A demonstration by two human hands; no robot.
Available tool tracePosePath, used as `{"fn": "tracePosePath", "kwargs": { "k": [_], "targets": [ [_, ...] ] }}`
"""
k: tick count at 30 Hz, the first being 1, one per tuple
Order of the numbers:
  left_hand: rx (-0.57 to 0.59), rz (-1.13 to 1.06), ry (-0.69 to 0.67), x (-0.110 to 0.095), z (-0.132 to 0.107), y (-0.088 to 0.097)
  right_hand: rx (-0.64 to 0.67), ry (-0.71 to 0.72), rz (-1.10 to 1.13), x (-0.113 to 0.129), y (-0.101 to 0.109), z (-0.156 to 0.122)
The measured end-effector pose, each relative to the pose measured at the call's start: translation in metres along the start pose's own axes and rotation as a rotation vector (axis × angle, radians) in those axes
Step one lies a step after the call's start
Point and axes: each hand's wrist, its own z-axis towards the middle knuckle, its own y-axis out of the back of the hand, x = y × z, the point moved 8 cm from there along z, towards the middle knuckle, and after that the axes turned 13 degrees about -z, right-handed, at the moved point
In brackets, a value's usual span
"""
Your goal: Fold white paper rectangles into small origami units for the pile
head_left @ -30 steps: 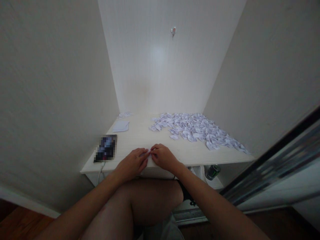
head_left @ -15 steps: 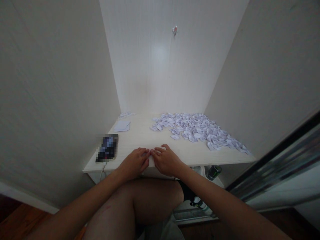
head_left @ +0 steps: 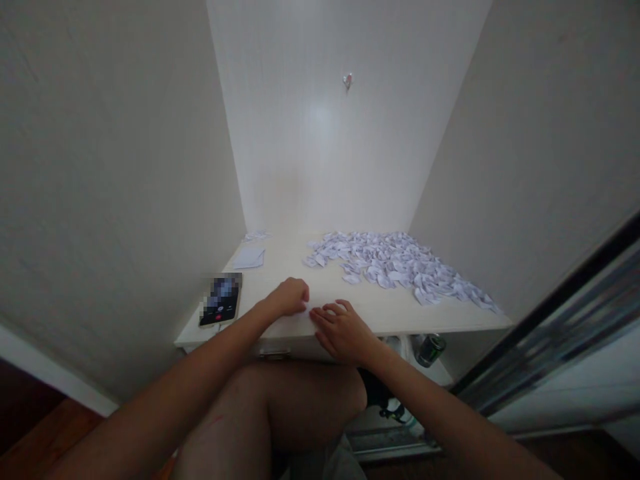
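My left hand [head_left: 293,297] is over the front part of the white desk [head_left: 280,325], its fingers curled in a pinch. At the fingertips shows a pale bit, seemingly a small piece of white paper [head_left: 305,307], mostly hidden. My right hand [head_left: 344,331] rests at the desk's front edge just right of it, fingers stretched out and slightly apart, fingertips close to the paper. Beyond, on the right half of the desk, spreads a large pile of small folded white papers [head_left: 390,260].
A phone [head_left: 221,300] with a lit, partly blurred screen lies at the left edge. Behind it are a stack of white paper sheets [head_left: 249,258] and some paper scraps [head_left: 256,236]. Walls enclose the desk on three sides. A dark can [head_left: 430,350] stands on a shelf below.
My left hand has moved up and turned, its fingers now curled. My right hand has shifted slightly down and right, so the hands are a little farther apart. The camera view has tilted slightly.
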Motion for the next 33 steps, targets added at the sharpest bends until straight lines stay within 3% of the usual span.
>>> {"fn": "tracePosePath", "kwargs": {
  "k": [5, 7, 11, 13, 15, 17, 21, 26, 33],
  "targets": [
    [0.116, -0.299, 0.162, 0.017, 0.022, -0.001, -0.056, -0.06, 0.081, -0.004, -0.006, -0.003],
    [0.108, -0.462, 0.177, 0.02, 0.018, -0.001, -0.127, -0.19, 0.163, -0.018, -0.009, -0.002],
    [-0.102, -0.821, 0.105, 0.016, 0.006, 0.002, -0.362, -0.678, 0.507, -0.067, -0.019, -0.004],
    [-0.275, -0.982, 0.05, 0.015, -0.003, 0.002, -0.402, -0.756, 0.77, -0.078, -0.029, 0.004],
    [-0.402, -1.096, 0.02, 0.016, -0.013, 0.0, -0.422, -0.743, 0.938, -0.081, -0.034, 0.016],
    [-0.45, -1.171, 0.007, 0.015, -0.023, -0.005, -0.447, -0.713, 0.968, -0.081, -0.031, 0.024],
    [-0.432, -1.316, 0.018, 0.015, -0.035, -0.012, -0.462, -0.57, 0.76, -0.072, -0.014, 0.033],
    [-0.509, -1.411, 0.005, 0.017, -0.04, -0.018, -0.473, -0.396, 0.495, -0.054, 0.002, 0.04],
    [-0.584, -1.422, -0.02, 0.018, -0.041, -0.024, -0.529, -0.386, 0.369, -0.044, -0.003, 0.041]
  ]
}}
